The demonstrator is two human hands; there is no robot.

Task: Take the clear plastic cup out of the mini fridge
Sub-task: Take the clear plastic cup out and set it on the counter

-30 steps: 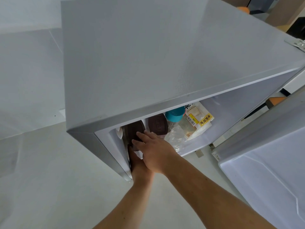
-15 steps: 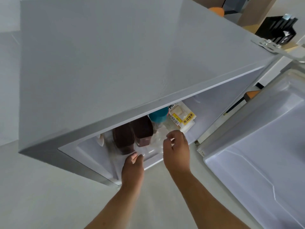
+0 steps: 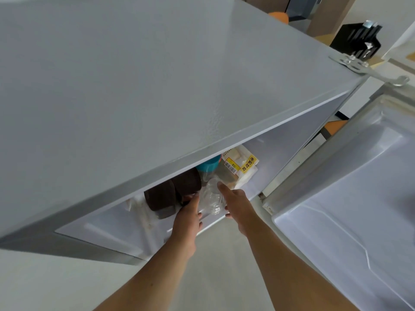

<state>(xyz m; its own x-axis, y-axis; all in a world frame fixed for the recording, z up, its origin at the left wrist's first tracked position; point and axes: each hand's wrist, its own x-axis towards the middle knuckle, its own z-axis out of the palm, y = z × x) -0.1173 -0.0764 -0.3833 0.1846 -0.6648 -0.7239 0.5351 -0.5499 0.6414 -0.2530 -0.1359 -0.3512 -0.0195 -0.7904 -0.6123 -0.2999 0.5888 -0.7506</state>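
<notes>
I look down over the grey top of the mini fridge (image 3: 157, 86) into its open compartment. A clear plastic cup (image 3: 212, 199) lies at the front of the shelf, between my two hands. My left hand (image 3: 188, 217) presses against the cup's left side, fingers reaching into the fridge. My right hand (image 3: 235, 202) cups its right side, one finger stretched along the top. Both hands together hold the cup. Its far end is hard to make out against the white interior.
Two dark brown containers (image 3: 173, 194) stand just left of the cup. Behind it are a teal-lidded bottle (image 3: 207, 163) and a bread package with a yellow label (image 3: 241, 167). The open fridge door (image 3: 348, 209) hangs at the right. Pale floor lies below.
My left hand has moved right from the shelf front to the cup's left side. My right hand has closed in on its right side. The view has shifted closer to the fridge.
</notes>
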